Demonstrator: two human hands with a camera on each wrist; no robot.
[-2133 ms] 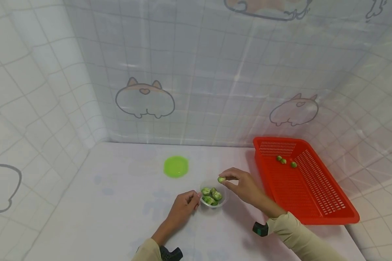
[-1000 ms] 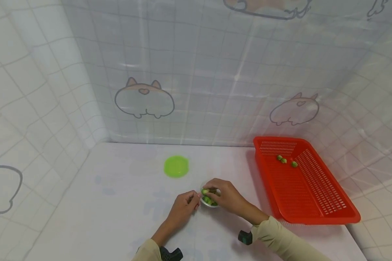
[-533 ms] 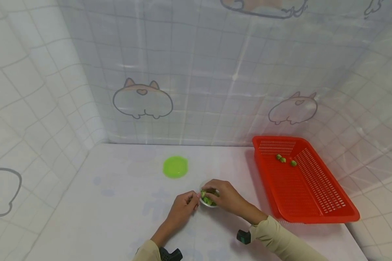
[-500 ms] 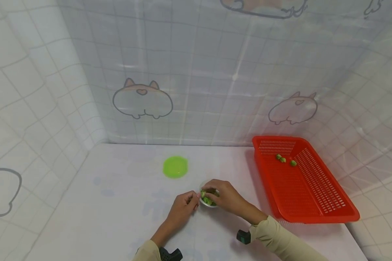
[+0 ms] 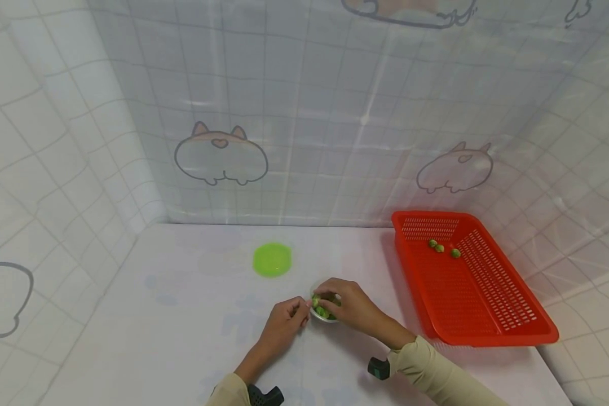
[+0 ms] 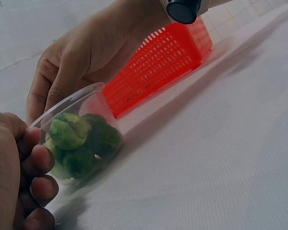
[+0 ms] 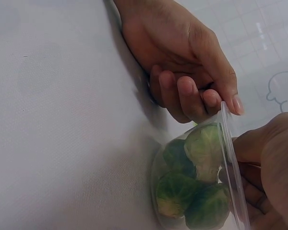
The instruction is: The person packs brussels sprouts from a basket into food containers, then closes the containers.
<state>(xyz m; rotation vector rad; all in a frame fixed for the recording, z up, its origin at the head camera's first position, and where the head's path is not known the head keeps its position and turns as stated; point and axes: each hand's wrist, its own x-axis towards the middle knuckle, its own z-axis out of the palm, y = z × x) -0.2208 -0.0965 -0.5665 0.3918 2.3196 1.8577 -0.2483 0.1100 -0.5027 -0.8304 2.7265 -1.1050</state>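
Note:
A small clear plastic bowl [image 5: 325, 320] with several Brussels sprouts [image 6: 69, 132] in it stands on the table before me. My left hand [image 5: 282, 322] grips its left rim, thumb over the edge and fingers curled against the outside wall. From the right, my right hand [image 5: 354, 305] reaches over the opposite rim with thumb and fingertips down inside the bowl, pinching a Brussels sprout [image 5: 315, 302] near the left side. The right fingertips are partly hidden by the rim and sprouts in both wrist views.
To the right stands a red perforated basket [image 5: 467, 304] holding 3 Brussels sprouts [image 5: 439, 248] near its back. A bright green round piece [image 5: 272, 260] lies behind the bowl on the white table [image 5: 182, 321]. Patterned sheets [image 5: 304, 113] enclose the back and sides.
Over two seconds, my right hand has moved left and down, carrying a Brussels sprout into the bowl. Since half a second ago it has barely moved. The left hand has stayed on the rim.

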